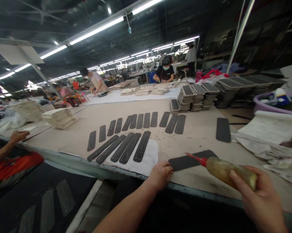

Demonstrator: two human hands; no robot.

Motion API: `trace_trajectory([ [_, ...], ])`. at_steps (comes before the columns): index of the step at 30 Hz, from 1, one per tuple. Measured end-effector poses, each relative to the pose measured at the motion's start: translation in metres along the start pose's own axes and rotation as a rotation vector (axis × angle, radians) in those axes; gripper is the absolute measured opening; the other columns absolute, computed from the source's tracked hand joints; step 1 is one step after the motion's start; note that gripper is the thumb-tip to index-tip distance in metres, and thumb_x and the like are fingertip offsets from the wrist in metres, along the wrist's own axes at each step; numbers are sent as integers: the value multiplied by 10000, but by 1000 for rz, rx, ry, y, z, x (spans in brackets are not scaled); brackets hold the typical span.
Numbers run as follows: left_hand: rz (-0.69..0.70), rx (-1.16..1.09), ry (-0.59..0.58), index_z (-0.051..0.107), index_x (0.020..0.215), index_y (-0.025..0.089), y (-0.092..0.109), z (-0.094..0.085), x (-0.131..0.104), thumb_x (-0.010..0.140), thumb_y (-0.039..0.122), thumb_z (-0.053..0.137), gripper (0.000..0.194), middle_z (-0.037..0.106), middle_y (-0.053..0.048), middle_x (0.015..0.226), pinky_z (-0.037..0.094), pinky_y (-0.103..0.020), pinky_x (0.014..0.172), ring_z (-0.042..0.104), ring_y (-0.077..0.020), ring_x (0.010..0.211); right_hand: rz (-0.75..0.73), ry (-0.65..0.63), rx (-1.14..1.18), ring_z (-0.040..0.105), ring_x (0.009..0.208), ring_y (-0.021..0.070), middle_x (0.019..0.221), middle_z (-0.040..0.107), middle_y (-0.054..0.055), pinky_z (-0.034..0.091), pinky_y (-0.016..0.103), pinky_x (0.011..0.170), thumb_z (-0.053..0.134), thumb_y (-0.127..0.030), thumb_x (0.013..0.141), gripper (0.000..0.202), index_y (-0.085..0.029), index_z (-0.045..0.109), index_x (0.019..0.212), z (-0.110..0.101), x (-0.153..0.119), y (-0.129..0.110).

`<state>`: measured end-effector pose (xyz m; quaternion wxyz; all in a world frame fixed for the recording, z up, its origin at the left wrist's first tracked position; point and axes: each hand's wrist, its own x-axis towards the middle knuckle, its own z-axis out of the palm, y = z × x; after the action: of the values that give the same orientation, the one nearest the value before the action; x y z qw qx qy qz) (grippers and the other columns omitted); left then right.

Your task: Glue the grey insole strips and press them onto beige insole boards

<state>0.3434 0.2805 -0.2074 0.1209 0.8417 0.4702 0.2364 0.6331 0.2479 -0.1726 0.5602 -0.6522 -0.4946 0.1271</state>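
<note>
In my right hand [263, 197] is a yellowish squeeze bottle [226, 171] with a red nozzle, likely a glue bottle, tilted so the tip is over a black rounded strip [193, 160]. That strip lies flat near the table's front edge. The fingers of my left hand [160, 175] are closed at its left end. To the left, several black strips with shiny streaks, such as this one [142, 146], lie partly on a white sheet [150, 155]. Behind them an uneven row of similar strips [139, 121] spreads across the table.
Stacks of black-topped pieces [187, 97] stand at the back right, near a purple basin [260, 105]. Another black piece [223, 129], an open paper pad [269, 127] and cloth [282, 158] lie right. Pale stacks [59, 118] stand left, beside a co-worker's arm [5, 149].
</note>
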Motion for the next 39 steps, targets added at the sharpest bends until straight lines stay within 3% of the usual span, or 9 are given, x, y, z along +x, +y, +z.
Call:
trace_trajectory([
  [2, 21, 6, 20, 705, 992, 157, 0, -2, -3, 894, 195, 527, 207, 669, -76, 1000, 540, -290, 837, 625, -177, 914, 23, -18, -51, 578, 719, 243, 838, 616, 49, 470, 391, 613, 655, -658, 680, 538, -227, 580, 993, 5, -3, -3],
  [5, 43, 25, 11, 703, 997, 163, -2, -1, -3, 912, 196, 503, 220, 667, -73, 1008, 536, -293, 845, 622, -173, 911, -103, -43, -97, 577, 775, 246, 878, 597, 47, 478, 413, 700, 630, -672, 704, 538, -221, 575, 991, 10, -7, 0],
  [11, 64, 100, -66, 713, 924, 176, -3, 0, 2, 908, 181, 516, 198, 699, -50, 943, 518, -309, 843, 624, -174, 877, -447, -147, -114, 577, 865, 236, 939, 586, 70, 483, 402, 774, 632, -502, 814, 345, -207, 570, 982, 19, -12, 1],
  [16, 79, 136, -94, 703, 867, 181, 1, -5, 2, 915, 183, 495, 214, 687, -49, 897, 497, -306, 823, 608, -165, 837, -608, -186, -146, 579, 874, 217, 919, 597, 70, 499, 357, 752, 617, -398, 848, 242, -194, 561, 967, 29, -16, -8],
  [30, 102, 136, -68, 706, 854, 183, 2, -8, 5, 909, 182, 497, 216, 693, -44, 885, 490, -314, 826, 615, -165, 829, -651, -309, -118, 574, 907, 201, 979, 568, 78, 506, 322, 751, 570, -221, 810, 181, -194, 565, 988, 49, -22, -13],
  [39, 45, 127, -68, 719, 872, 193, 3, -8, 5, 917, 221, 500, 225, 692, -39, 895, 510, -302, 765, 609, -167, 807, -583, -239, -194, 586, 913, 214, 975, 584, 82, 514, 340, 771, 586, -254, 806, 187, -216, 587, 989, 32, -14, -1],
])
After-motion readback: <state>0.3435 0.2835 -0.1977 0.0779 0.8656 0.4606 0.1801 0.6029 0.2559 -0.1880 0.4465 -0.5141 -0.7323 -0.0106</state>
